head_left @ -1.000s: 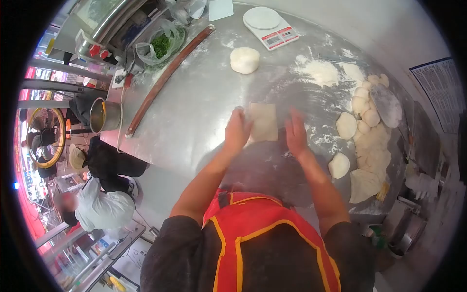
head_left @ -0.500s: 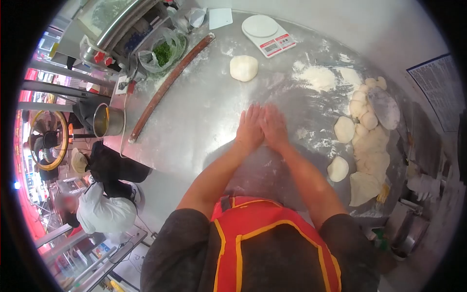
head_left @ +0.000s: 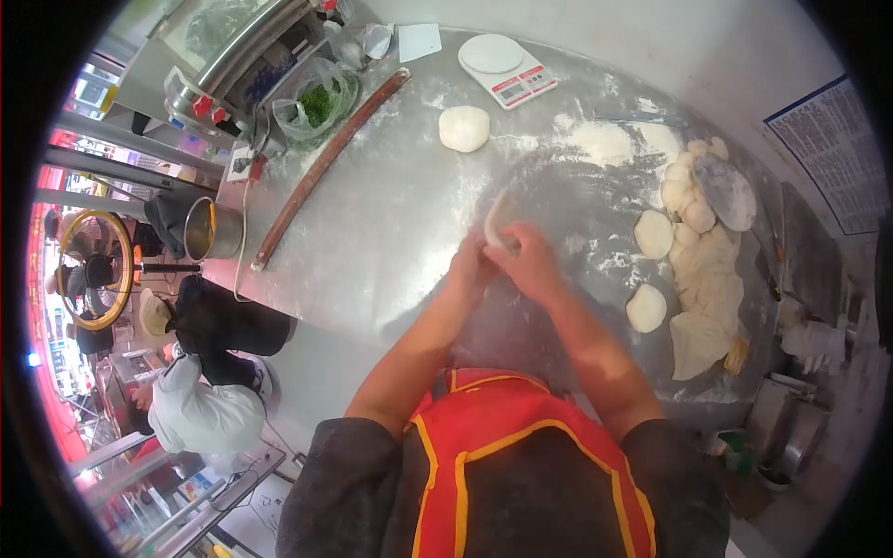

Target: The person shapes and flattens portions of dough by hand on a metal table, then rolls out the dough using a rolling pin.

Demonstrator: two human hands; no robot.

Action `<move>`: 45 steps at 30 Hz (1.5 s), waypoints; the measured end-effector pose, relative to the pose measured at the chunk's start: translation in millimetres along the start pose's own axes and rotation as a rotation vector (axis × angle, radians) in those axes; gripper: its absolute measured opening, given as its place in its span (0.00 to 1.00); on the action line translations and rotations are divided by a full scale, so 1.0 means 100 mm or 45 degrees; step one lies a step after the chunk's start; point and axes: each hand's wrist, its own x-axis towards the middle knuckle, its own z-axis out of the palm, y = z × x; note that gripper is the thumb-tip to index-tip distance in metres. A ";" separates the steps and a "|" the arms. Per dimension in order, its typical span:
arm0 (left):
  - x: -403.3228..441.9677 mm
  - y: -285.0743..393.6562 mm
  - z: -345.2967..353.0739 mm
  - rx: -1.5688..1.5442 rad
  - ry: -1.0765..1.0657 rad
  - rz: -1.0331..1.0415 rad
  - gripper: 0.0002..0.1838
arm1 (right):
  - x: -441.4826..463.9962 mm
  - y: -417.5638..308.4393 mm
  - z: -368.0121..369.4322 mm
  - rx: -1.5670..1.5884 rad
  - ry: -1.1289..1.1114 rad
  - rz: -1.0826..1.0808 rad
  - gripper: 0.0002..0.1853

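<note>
On the near side of the dough ball [head_left: 464, 128], the left hand [head_left: 470, 268] and right hand [head_left: 528, 262] narrowly pinch a dough piece [head_left: 497, 219]; leftward of the ball, counter [head_left: 358, 242] stretches to a wooden rod [head_left: 321, 166].
</note>
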 end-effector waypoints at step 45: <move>-0.43 -0.15 -0.88 1.152 0.453 0.613 0.16 | 1.03 0.55 0.85 -0.234 -0.617 -0.277 0.26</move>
